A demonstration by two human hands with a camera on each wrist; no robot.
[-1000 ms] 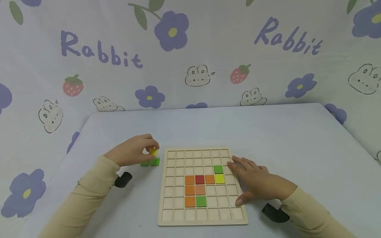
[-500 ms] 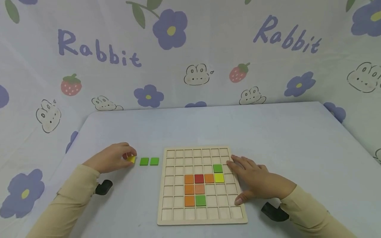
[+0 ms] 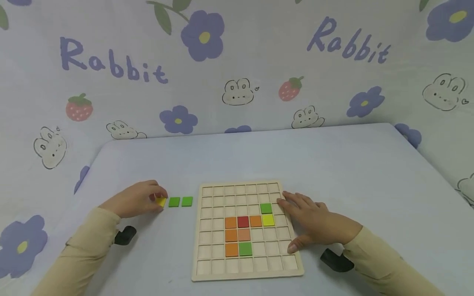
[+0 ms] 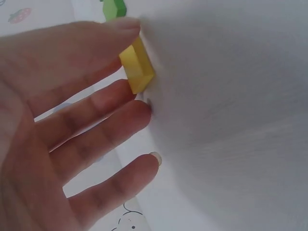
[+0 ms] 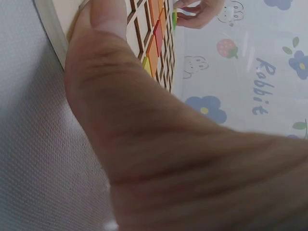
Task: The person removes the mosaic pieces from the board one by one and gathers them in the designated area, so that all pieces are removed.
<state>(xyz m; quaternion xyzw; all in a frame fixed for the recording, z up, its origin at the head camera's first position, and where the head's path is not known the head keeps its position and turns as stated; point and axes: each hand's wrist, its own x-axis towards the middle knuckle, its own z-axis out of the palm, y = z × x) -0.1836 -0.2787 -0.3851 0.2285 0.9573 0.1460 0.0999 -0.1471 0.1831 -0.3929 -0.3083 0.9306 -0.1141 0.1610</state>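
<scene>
My left hand (image 3: 135,199) pinches a small yellow square tile (image 3: 161,202) between thumb and fingers, low at the tabletop. In the left wrist view this tile (image 4: 138,67) stands tilted against the white surface, partly covered by the thumb. Just right of it, two green tiles (image 3: 174,202) lie flat in a row. A wooden grid board (image 3: 248,277) lies right of those. My right hand (image 3: 318,222) rests along the board's right edge with fingers spread and thumb on the rim.
On the board sit several orange tiles (image 3: 231,235), a red one (image 3: 243,222), a salmon one (image 3: 244,235), a yellow one (image 3: 268,220) and two green ones (image 3: 245,248). A patterned cloth backdrop (image 3: 207,82) rises behind the white table (image 3: 333,156).
My left hand has carried the yellow tile from above the green tiles to their left side and lowered it, uncovering both. The right hand stays at the board's edge. The head view shifts slightly.
</scene>
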